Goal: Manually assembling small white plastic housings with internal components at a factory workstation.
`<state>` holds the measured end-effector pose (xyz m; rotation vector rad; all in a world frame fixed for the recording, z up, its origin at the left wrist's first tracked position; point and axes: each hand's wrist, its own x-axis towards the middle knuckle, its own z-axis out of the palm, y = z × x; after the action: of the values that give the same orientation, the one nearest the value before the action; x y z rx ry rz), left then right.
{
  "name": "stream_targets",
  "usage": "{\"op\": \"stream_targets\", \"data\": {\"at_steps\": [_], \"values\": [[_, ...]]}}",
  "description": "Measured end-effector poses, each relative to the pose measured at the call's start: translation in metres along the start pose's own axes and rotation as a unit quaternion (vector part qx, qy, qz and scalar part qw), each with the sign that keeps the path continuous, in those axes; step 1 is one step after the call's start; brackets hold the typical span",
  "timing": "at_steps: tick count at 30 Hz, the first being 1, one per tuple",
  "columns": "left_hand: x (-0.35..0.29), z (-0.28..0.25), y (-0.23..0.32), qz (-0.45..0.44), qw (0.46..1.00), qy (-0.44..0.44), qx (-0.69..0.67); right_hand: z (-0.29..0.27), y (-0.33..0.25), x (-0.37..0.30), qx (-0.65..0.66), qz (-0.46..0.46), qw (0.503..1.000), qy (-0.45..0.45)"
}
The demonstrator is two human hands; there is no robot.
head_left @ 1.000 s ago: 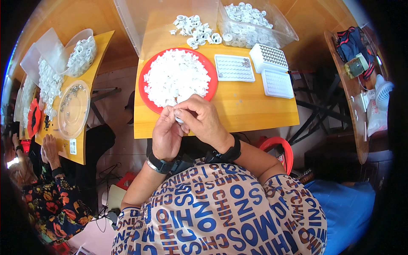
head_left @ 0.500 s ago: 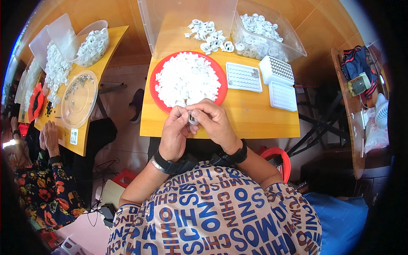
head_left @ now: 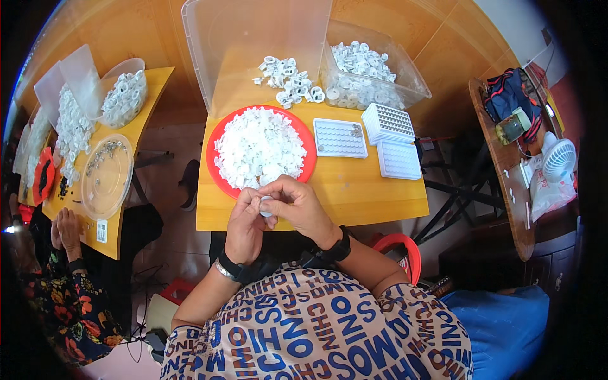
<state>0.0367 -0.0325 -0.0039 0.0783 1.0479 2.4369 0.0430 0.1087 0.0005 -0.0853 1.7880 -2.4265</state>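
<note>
Both my hands meet at the near edge of the yellow table, in front of a red plate [head_left: 310,152]. Between their fingertips is a small round white plastic part [head_left: 265,206], partly hidden by the fingers. My left hand [head_left: 244,229] is closed around the part from the left. My right hand [head_left: 296,208] pinches it from the other side with thumb and forefinger. A heap of small white plastic pieces [head_left: 256,145] fills the plate, its near edge close to my fingers.
Right of the plate are a shallow white tray [head_left: 335,142] with small metal bits, a tray stack [head_left: 385,123] and another tray [head_left: 399,159]. Behind are loose white parts [head_left: 288,79] and a clear bin [head_left: 411,88]. At the left table, a co-worker's hands [head_left: 66,231] rest.
My view has shifted, so the table sits lower and further left. The white part has turned in my fingers: its dark opening showed before, a smooth white face now.
</note>
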Motion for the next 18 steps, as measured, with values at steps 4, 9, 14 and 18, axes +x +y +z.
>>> {"op": "stream_targets", "data": {"at_steps": [4, 9, 14, 18], "values": [[0.004, -0.005, 0.003, -0.019, 1.000, 0.001, -0.006, -0.009, -0.001, 0.004, -0.118, -0.074, 0.990, -0.002], [0.010, -0.012, 0.003, -0.008, 1.000, 0.020, -0.014, -0.038, -0.040, 0.025, -0.369, -0.131, 0.916, 0.086], [0.010, -0.016, 0.005, 0.004, 0.999, 0.021, -0.024, -0.069, -0.039, 0.047, -0.621, -0.111, 0.773, 0.070], [0.011, -0.016, 0.008, 0.008, 0.999, 0.016, -0.026, -0.067, -0.026, 0.059, -0.661, -0.117, 0.739, 0.059]]}}
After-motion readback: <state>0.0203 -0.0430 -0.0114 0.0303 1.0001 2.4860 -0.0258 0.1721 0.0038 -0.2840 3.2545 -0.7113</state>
